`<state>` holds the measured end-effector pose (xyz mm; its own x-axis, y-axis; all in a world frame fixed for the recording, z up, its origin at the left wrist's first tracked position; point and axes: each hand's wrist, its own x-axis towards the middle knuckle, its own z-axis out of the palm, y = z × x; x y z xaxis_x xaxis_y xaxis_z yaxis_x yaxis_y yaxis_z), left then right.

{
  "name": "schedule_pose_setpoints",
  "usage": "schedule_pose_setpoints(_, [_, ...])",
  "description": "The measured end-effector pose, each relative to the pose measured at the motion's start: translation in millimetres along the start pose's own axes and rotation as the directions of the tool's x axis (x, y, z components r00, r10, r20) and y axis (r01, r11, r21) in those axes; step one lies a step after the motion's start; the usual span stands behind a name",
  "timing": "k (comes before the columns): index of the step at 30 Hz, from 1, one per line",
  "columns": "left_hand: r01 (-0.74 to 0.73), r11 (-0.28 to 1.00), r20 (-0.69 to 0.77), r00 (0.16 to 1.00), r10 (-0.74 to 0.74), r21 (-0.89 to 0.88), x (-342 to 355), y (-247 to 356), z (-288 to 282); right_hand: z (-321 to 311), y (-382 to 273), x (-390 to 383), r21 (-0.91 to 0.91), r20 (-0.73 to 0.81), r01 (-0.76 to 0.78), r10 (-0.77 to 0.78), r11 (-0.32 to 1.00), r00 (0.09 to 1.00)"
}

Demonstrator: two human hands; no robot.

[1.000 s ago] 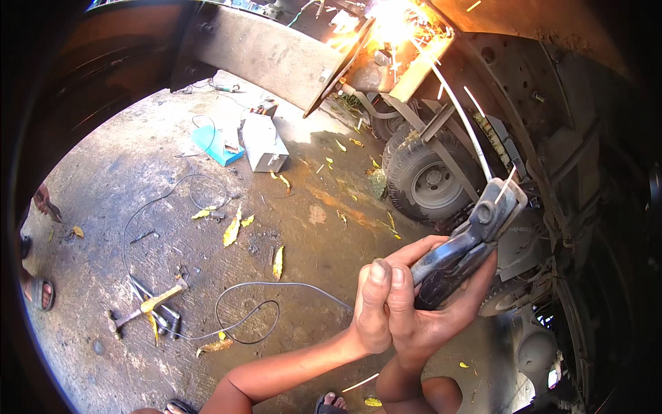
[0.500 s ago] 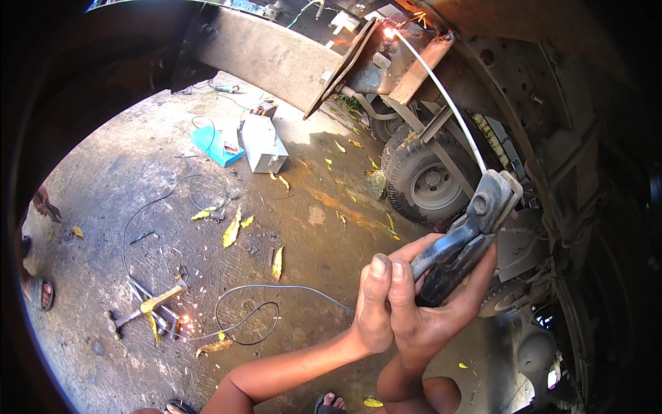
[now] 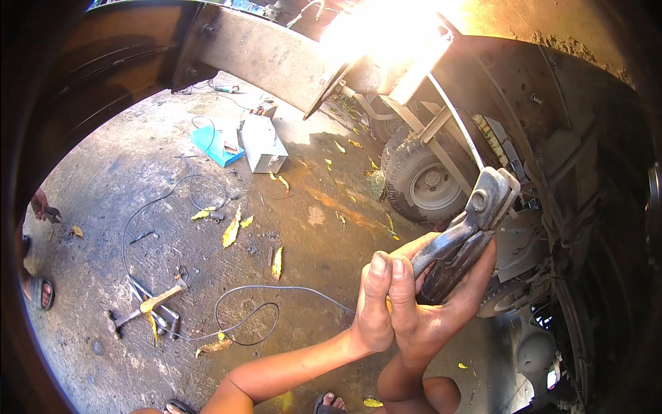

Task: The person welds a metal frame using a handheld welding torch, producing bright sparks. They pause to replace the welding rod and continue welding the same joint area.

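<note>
Both my hands are closed together round a dark welding electrode holder [image 3: 438, 254]. My left hand [image 3: 373, 314] presses its thumb beside the other thumb, its fingers partly hidden behind the handle. My right hand [image 3: 429, 328] wraps the handle from the right side. A pale welding rod [image 3: 453, 114] is clamped in the holder's jaws and runs up and to the left. Its far end vanishes in a white arc glare [image 3: 389, 34], which hides the joint. Around the glare are a thick steel beam [image 3: 262, 55] and a steel bracket [image 3: 417, 76].
Truck wheels [image 3: 431, 181] stand beyond the bracket. On the concrete lie a hammer [image 3: 160, 299], a black cable [image 3: 238, 293], a blue box [image 3: 215, 146] and a grey metal box [image 3: 263, 148]. Another person's hand [image 3: 41, 205] and sandalled foot [image 3: 43, 293] show at the left edge.
The small red glow and sparks at the rod's tip have become a large white glare, lighting the metal around it. Sparks by the hammer are gone. My hands have barely moved.
</note>
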<state>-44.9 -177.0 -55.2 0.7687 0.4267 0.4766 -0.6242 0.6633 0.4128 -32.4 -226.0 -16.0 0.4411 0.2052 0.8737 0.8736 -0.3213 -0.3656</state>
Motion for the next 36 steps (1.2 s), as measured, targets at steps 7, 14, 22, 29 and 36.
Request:
schedule_pose_setpoints(7, [-0.097,0.992,0.104,0.989,0.105,-0.085,3,1,-8,3,-2,1,-0.02,-0.026,0.075,-0.075,0.997,0.997])
schedule_pose_setpoints(14, [-0.126,0.991,0.141,0.981,0.132,-0.05,5,5,-9,4,-1,-1,-0.021,-0.033,0.099,-0.1,0.995,0.994])
schedule_pose_setpoints(22, [-0.087,0.993,0.076,0.993,0.093,-0.077,1,-4,-11,5,3,2,-0.03,-0.009,0.133,-0.133,0.991,0.991])
schedule_pose_setpoints(29, [-0.065,0.995,0.055,0.996,0.069,-0.077,1,-7,-14,5,-1,4,-0.045,0.013,0.132,-0.132,0.99,0.991])
schedule_pose_setpoints(36, [-0.06,0.993,0.036,0.997,0.064,-0.1,-1,-5,-10,6,1,2,-0.053,0.003,0.134,-0.134,0.99,0.991])
